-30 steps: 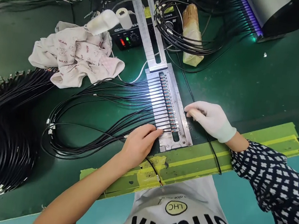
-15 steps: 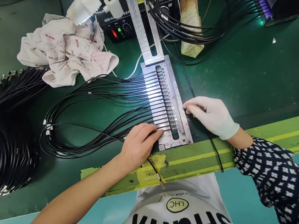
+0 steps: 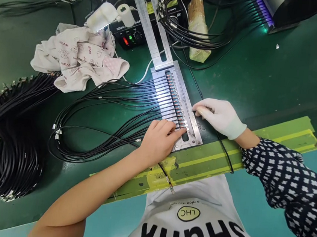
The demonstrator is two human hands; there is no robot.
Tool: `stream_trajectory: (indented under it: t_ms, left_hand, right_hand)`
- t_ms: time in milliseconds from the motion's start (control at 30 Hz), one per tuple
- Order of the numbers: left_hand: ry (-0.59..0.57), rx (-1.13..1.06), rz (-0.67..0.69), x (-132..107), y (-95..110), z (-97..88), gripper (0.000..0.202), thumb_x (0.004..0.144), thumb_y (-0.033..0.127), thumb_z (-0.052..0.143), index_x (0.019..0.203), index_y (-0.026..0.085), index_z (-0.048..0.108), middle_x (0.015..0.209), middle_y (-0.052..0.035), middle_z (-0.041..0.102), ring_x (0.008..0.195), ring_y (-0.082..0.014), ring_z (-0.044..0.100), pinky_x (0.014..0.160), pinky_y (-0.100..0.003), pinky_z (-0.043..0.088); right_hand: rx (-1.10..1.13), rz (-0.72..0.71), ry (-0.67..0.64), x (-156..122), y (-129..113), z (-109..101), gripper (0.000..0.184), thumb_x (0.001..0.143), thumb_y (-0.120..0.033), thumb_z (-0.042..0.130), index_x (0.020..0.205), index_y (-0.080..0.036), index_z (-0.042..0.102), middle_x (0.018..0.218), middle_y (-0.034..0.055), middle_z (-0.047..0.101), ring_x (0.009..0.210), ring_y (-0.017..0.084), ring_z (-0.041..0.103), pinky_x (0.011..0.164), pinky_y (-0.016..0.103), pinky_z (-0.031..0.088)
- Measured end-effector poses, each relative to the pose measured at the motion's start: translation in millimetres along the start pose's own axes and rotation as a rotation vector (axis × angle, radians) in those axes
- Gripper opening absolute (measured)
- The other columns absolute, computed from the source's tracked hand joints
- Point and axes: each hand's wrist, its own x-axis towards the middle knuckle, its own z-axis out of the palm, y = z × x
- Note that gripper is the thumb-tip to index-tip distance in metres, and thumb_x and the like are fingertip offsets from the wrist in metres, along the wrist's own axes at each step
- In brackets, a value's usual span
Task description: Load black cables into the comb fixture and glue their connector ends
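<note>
A metal jig (image 3: 185,86) lies on the bench, with a row of black cables (image 3: 138,93) laid across it from the left. Their stripped ends with small connectors (image 3: 175,94) sit over its long slot. My bare left hand (image 3: 159,139) rests on the jig's near end, fingers curled, one digit stretched over the last connectors. What it grips, if anything, is hidden beneath it. My right hand (image 3: 221,116), in a white glove, is closed in a pinch against the jig's right edge. Whatever lies between those fingertips cannot be made out. A single black cable (image 3: 225,152) passes under this hand.
A black control box (image 3: 127,41) with lit switches stands behind, beside a small white lamp (image 3: 102,16). Left lie a crumpled printed cloth (image 3: 77,57) and a big cable bundle (image 3: 10,155). A taped block (image 3: 198,32) is at the back; yellow-green tape (image 3: 281,135) lines the bench edge.
My left hand has moved right and slightly up, its stretched digit now over the slot's connectors. My right hand stays by the jig's right edge. The whole view has shifted a little.
</note>
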Motion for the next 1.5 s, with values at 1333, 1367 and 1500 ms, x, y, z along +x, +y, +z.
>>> stream_trajectory:
  t_ms: [1333, 1367, 1500]
  left_hand:
    - [0.158, 0.134, -0.240, -83.3, -10.0, -36.0, 0.027, 0.090, 0.021, 0.071, 0.116, 0.020, 0.064, 0.112, -0.0113, 0.069, 0.110, -0.0278, 0.060, 0.095, -0.044, 0.045]
    - [0.171, 0.114, -0.236, -82.8, -7.3, -34.1, 0.033, 0.090, 0.020, 0.072, 0.121, 0.020, 0.062, 0.116, -0.0124, 0.069, 0.113, -0.0287, 0.060, 0.098, -0.046, 0.045]
    - [0.225, -0.286, -0.150, -59.0, 12.3, -14.7, 0.033, 0.094, 0.013, 0.064, 0.125, 0.019, 0.056, 0.107, -0.0084, 0.069, 0.102, -0.0186, 0.063, 0.091, -0.035, 0.053]
  right_hand:
    - [-0.085, -0.503, -0.109, -26.5, -27.7, 15.3, 0.032, 0.107, -0.038, 0.055, 0.085, -0.022, 0.072, 0.079, -0.0016, 0.072, 0.072, 0.015, 0.063, 0.070, 0.030, 0.041]
    - [-0.052, -0.487, -0.118, -25.6, -27.7, 15.2, 0.031, 0.107, -0.038, 0.056, 0.086, -0.022, 0.072, 0.080, -0.0015, 0.072, 0.072, 0.015, 0.063, 0.070, 0.030, 0.042]
    - [0.051, -0.448, -0.127, -25.0, -28.1, 14.2, 0.026, 0.104, -0.035, 0.059, 0.088, -0.021, 0.073, 0.082, -0.0009, 0.073, 0.075, 0.015, 0.064, 0.072, 0.029, 0.045]
